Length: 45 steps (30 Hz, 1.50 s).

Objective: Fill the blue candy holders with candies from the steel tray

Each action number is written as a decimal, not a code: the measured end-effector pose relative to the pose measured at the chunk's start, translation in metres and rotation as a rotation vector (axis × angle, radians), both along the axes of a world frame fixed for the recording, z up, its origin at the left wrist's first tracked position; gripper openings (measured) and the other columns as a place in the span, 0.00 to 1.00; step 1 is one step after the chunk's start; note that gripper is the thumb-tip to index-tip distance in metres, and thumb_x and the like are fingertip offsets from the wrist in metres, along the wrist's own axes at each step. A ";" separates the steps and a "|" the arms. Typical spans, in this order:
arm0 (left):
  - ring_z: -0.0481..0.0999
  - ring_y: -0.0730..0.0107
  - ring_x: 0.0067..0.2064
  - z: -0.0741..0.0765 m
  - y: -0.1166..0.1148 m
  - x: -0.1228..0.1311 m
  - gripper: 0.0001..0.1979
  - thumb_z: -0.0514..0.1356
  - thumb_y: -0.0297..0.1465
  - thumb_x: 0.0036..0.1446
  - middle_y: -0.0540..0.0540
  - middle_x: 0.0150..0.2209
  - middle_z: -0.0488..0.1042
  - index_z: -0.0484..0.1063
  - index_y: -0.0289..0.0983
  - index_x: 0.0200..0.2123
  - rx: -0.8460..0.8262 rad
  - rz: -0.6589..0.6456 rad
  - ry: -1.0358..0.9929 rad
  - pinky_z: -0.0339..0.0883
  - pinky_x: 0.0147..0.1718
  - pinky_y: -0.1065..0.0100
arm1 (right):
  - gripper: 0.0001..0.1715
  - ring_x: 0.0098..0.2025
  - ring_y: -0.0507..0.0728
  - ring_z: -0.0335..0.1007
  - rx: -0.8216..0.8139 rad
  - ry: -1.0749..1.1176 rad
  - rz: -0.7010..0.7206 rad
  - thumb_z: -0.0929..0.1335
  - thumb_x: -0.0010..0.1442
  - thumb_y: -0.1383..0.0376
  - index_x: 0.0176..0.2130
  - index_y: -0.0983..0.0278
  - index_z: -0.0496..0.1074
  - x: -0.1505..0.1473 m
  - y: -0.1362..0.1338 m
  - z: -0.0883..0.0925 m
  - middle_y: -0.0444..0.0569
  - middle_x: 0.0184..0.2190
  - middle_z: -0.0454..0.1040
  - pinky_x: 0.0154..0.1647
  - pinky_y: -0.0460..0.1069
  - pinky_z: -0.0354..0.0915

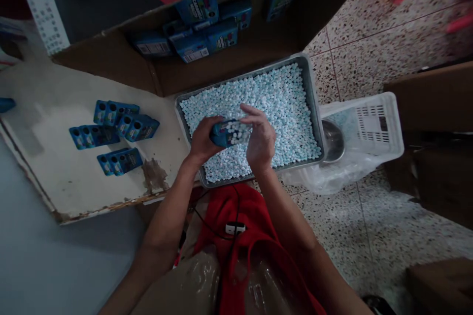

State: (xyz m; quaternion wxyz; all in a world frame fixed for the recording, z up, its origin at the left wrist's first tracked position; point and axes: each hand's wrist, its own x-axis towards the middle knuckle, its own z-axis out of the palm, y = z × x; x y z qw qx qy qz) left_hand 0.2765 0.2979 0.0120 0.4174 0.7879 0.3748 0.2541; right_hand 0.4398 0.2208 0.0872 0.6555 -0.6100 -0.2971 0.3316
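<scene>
A small blue box [220, 134] is gripped in my left hand [203, 140], above a metal tray [317, 128]. Loose white and pale blue candies [277, 93] fill the tray. More candies show at the box's right end, between it and my right hand [261, 140]. The fingers of my right hand are stretched out near that end, its palm facing the box. Whether some candies rest against the palm is hard to make out. Several similar blue boxes [120, 161] stand in groups on the worn tabletop [55, 177] to the left.
Behind the tray, an open cardboard carton [199, 71] holds several blue boxes [192, 49]. Right of the tray are a metal bowl [334, 140] and a white plastic basket [393, 128] with a clear bag. Brown cartons [436, 103] stand at the far right over a speckled floor.
</scene>
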 end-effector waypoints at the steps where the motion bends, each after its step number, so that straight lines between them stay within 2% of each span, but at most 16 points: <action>1: 0.81 0.48 0.59 0.002 0.002 -0.002 0.37 0.79 0.35 0.45 0.42 0.58 0.80 0.74 0.44 0.59 0.003 0.031 -0.013 0.74 0.62 0.49 | 0.27 0.69 0.65 0.69 -0.022 0.000 -0.006 0.59 0.70 0.44 0.41 0.54 0.80 0.005 -0.003 -0.005 0.49 0.60 0.78 0.76 0.69 0.57; 2: 0.81 0.48 0.60 0.004 0.004 -0.004 0.37 0.79 0.36 0.45 0.42 0.58 0.80 0.74 0.44 0.59 -0.001 0.037 -0.031 0.74 0.62 0.49 | 0.25 0.70 0.65 0.69 -0.060 0.002 -0.013 0.60 0.70 0.46 0.42 0.55 0.80 0.011 -0.007 -0.011 0.49 0.62 0.77 0.76 0.69 0.57; 5: 0.81 0.49 0.61 0.009 0.008 -0.005 0.38 0.80 0.39 0.45 0.41 0.58 0.80 0.74 0.43 0.59 -0.079 -0.061 -0.096 0.74 0.63 0.50 | 0.18 0.70 0.66 0.70 -0.188 0.024 -0.041 0.64 0.65 0.53 0.45 0.57 0.80 0.027 -0.022 -0.032 0.52 0.62 0.78 0.76 0.70 0.57; 8: 0.81 0.48 0.62 0.009 0.006 0.000 0.42 0.81 0.46 0.44 0.39 0.60 0.80 0.72 0.42 0.60 -0.186 -0.018 -0.189 0.75 0.63 0.51 | 0.16 0.68 0.67 0.72 -0.239 0.046 -0.035 0.68 0.59 0.58 0.46 0.57 0.79 0.033 -0.038 -0.048 0.52 0.60 0.80 0.72 0.70 0.61; 14: 0.82 0.48 0.61 -0.003 -0.004 0.021 0.46 0.80 0.54 0.43 0.37 0.61 0.79 0.70 0.43 0.60 -0.269 0.007 -0.318 0.79 0.60 0.49 | 0.20 0.68 0.66 0.71 -0.265 -0.067 0.000 0.67 0.56 0.61 0.49 0.56 0.76 0.040 -0.054 -0.057 0.52 0.63 0.78 0.69 0.68 0.66; 17: 0.81 0.47 0.63 -0.008 -0.007 0.028 0.45 0.79 0.55 0.44 0.37 0.62 0.78 0.69 0.44 0.61 -0.306 -0.072 -0.363 0.78 0.61 0.47 | 0.26 0.73 0.67 0.67 -0.259 -0.164 0.078 0.67 0.58 0.58 0.56 0.55 0.73 0.049 -0.057 -0.056 0.54 0.68 0.73 0.70 0.68 0.66; 21: 0.83 0.47 0.60 -0.010 -0.012 0.026 0.48 0.79 0.57 0.42 0.36 0.62 0.78 0.66 0.45 0.61 -0.436 -0.092 -0.342 0.82 0.55 0.49 | 0.48 0.79 0.69 0.56 -0.259 -0.270 0.391 0.74 0.57 0.54 0.72 0.52 0.60 0.056 -0.051 -0.051 0.55 0.77 0.59 0.72 0.68 0.64; 23: 0.82 0.46 0.61 -0.010 -0.014 0.023 0.50 0.79 0.57 0.40 0.36 0.62 0.78 0.66 0.45 0.61 -0.500 -0.098 -0.340 0.81 0.57 0.48 | 0.56 0.77 0.71 0.59 -0.260 -0.309 0.515 0.79 0.53 0.53 0.73 0.53 0.58 0.055 -0.044 -0.049 0.57 0.76 0.61 0.71 0.68 0.65; 26: 0.78 0.46 0.65 -0.006 -0.016 0.017 0.50 0.80 0.57 0.39 0.36 0.65 0.74 0.65 0.45 0.60 -0.542 -0.100 -0.368 0.78 0.61 0.46 | 0.49 0.64 0.72 0.74 -0.263 -0.376 0.545 0.80 0.50 0.56 0.67 0.55 0.67 0.049 -0.032 -0.048 0.58 0.65 0.75 0.65 0.66 0.71; 29: 0.77 0.46 0.67 -0.001 -0.015 0.010 0.51 0.80 0.57 0.41 0.36 0.67 0.72 0.62 0.47 0.63 -0.523 -0.128 -0.370 0.77 0.63 0.46 | 0.40 0.54 0.68 0.78 -0.266 -0.427 0.524 0.79 0.49 0.63 0.60 0.56 0.72 0.045 -0.026 -0.048 0.54 0.55 0.80 0.56 0.63 0.74; 32: 0.77 0.46 0.66 0.007 -0.017 0.005 0.54 0.80 0.55 0.41 0.36 0.64 0.73 0.59 0.48 0.65 -0.450 -0.154 -0.354 0.74 0.65 0.46 | 0.36 0.55 0.67 0.77 -0.238 -0.444 0.539 0.78 0.50 0.64 0.58 0.56 0.74 0.040 -0.026 -0.047 0.53 0.55 0.79 0.57 0.62 0.73; 36: 0.78 0.48 0.66 0.016 -0.024 0.002 0.47 0.79 0.53 0.46 0.37 0.62 0.75 0.63 0.45 0.62 -0.332 -0.102 -0.298 0.74 0.66 0.49 | 0.31 0.56 0.68 0.77 -0.227 -0.513 0.521 0.77 0.54 0.64 0.57 0.56 0.75 0.034 -0.029 -0.047 0.54 0.55 0.80 0.59 0.64 0.72; 40: 0.83 0.50 0.56 0.013 -0.025 -0.011 0.45 0.79 0.55 0.44 0.41 0.55 0.79 0.67 0.43 0.59 -0.212 0.000 -0.199 0.80 0.55 0.54 | 0.44 0.66 0.70 0.72 -0.235 -0.524 0.668 0.80 0.54 0.59 0.66 0.53 0.71 0.055 -0.029 -0.043 0.55 0.66 0.75 0.65 0.65 0.70; 41: 0.84 0.51 0.54 0.011 -0.024 -0.017 0.45 0.79 0.56 0.43 0.42 0.54 0.79 0.68 0.42 0.58 -0.185 0.031 -0.178 0.81 0.52 0.55 | 0.44 0.68 0.70 0.70 -0.227 -0.521 0.701 0.80 0.54 0.56 0.66 0.52 0.72 0.066 -0.027 -0.042 0.54 0.68 0.73 0.66 0.66 0.70; 43: 0.84 0.53 0.51 0.009 -0.022 -0.028 0.45 0.77 0.58 0.44 0.41 0.53 0.79 0.69 0.40 0.58 -0.151 0.074 -0.131 0.81 0.50 0.56 | 0.34 0.68 0.70 0.70 -0.207 -0.538 0.647 0.77 0.60 0.50 0.63 0.51 0.75 0.089 -0.017 -0.043 0.52 0.68 0.74 0.65 0.66 0.70; 45: 0.84 0.53 0.52 0.011 -0.020 -0.039 0.46 0.76 0.59 0.45 0.40 0.54 0.80 0.68 0.38 0.59 -0.132 0.076 -0.086 0.81 0.52 0.56 | 0.24 0.65 0.68 0.73 -0.200 -0.607 0.478 0.71 0.68 0.48 0.59 0.53 0.78 0.102 0.001 -0.052 0.52 0.62 0.79 0.65 0.66 0.70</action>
